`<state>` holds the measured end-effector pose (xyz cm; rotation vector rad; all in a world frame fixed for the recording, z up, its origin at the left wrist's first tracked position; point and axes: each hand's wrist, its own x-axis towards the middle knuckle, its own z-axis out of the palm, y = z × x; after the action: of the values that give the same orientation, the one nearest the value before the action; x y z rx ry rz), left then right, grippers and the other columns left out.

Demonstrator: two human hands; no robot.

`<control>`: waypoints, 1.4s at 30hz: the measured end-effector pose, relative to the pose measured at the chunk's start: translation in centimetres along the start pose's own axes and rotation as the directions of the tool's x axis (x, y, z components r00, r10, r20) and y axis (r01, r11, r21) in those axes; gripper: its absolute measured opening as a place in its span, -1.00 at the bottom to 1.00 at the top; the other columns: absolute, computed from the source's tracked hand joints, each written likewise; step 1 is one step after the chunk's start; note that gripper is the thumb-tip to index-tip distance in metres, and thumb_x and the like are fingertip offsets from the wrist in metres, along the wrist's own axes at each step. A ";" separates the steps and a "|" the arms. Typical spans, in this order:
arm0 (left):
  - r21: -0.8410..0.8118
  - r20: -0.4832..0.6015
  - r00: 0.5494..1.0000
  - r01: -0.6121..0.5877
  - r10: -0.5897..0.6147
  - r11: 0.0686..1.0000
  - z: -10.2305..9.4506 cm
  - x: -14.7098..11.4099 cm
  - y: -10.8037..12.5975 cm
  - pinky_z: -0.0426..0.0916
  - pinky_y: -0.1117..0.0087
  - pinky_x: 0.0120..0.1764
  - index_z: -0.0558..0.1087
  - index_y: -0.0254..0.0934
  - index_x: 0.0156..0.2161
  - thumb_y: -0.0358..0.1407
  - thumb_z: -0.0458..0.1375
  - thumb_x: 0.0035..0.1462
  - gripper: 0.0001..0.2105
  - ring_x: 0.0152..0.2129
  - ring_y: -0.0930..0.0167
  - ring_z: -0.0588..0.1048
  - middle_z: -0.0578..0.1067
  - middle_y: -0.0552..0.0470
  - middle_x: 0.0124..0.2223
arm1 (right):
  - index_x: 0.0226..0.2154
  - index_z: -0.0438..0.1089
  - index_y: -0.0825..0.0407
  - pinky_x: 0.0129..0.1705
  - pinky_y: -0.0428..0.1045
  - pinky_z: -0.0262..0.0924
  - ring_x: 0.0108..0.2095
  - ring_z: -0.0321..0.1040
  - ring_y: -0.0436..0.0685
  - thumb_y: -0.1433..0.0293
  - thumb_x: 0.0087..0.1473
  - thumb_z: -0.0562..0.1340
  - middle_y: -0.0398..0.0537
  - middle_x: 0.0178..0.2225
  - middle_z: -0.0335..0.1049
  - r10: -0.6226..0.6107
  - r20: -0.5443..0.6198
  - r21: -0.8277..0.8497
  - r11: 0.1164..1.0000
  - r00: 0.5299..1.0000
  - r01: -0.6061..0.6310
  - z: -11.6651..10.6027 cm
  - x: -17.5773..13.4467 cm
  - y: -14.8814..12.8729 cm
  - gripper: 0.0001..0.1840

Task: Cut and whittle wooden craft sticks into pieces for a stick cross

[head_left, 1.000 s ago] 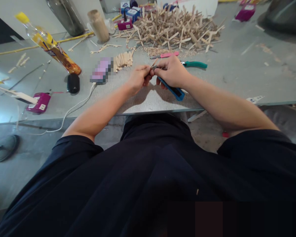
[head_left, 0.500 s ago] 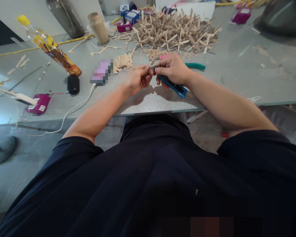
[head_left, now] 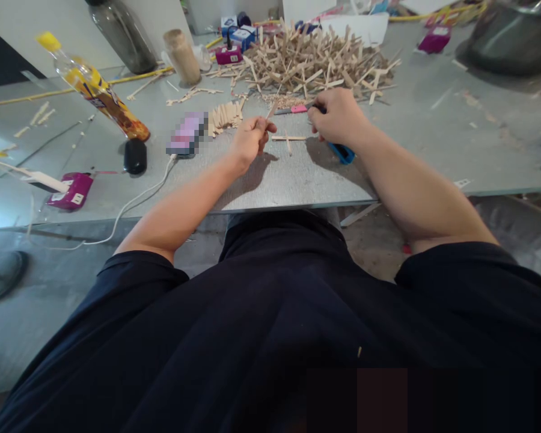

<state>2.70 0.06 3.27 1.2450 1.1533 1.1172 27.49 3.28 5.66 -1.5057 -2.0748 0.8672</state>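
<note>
A thin wooden stick (head_left: 272, 110) is pinched in the left hand (head_left: 249, 137) while a blue utility knife (head_left: 342, 153) is gripped by the right hand (head_left: 338, 117) at three o'clock, so fingertips could be nicked if the blade slips.

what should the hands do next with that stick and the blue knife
Probably bring the right hand, gripping the blue utility knife, across to the thin wooden stick pinched in the left hand: the two hands are apart and a wooden cross lies between them.
</note>
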 end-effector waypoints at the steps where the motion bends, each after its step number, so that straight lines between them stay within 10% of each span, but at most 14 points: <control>1: -0.015 0.001 1.000 0.001 -0.001 1.000 -0.1 -0.1 0.0 -0.09 0.43 -0.46 0.44 -0.22 -0.33 -0.26 0.00 0.72 -0.55 -0.59 0.50 -0.02 0.07 0.19 -0.46 | -0.39 0.19 -0.24 -0.13 0.12 0.15 -0.37 0.30 0.16 0.25 0.57 0.20 -0.27 -0.66 0.23 0.003 -0.048 -0.015 1.000 0.999 -0.004 0.0 0.2 0.3 -0.59; 14: -0.156 0.126 0.990 0.074 -0.055 0.985 -0.9 0.0 0.1 -0.23 0.44 -0.49 0.24 -0.15 -0.33 -0.21 0.01 0.66 -0.62 -0.64 0.57 -0.15 -0.01 0.24 -0.50 | -0.47 0.26 -0.15 -0.03 0.09 0.26 -0.35 0.38 0.14 0.51 0.49 0.25 -0.21 -0.62 0.26 -0.022 -0.166 -0.259 0.966 0.986 -0.022 0.3 0.3 -0.3 -0.54; 26: -0.092 0.068 0.996 0.058 -0.051 0.994 -0.5 0.0 0.2 -0.11 0.57 -0.56 0.30 -0.19 -0.35 -0.36 0.12 0.64 -0.62 -0.67 0.62 -0.05 0.08 0.25 -0.53 | -0.33 0.52 -0.20 0.07 0.32 0.52 -0.04 0.56 0.43 0.06 0.42 0.37 0.09 -0.32 0.63 -0.023 -0.174 -0.521 0.850 0.985 -0.072 1.5 3.2 2.2 -0.70; 42: -0.045 -0.020 0.999 0.038 -0.039 0.998 0.1 -0.6 1.2 -0.09 0.54 -0.56 0.36 -0.22 -0.39 -0.50 0.11 0.54 -0.63 -0.66 0.58 0.05 0.22 0.19 -0.53 | -0.34 0.45 -0.15 0.42 0.46 0.17 0.39 0.27 0.54 0.36 0.34 0.38 0.18 -0.04 0.62 -0.296 -0.035 -0.486 0.840 0.955 0.242 3.9 2.5 0.7 -0.81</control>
<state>2.73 -0.54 4.46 1.1748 1.1567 1.1237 24.61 4.89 2.36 -1.3875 -2.4548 0.1592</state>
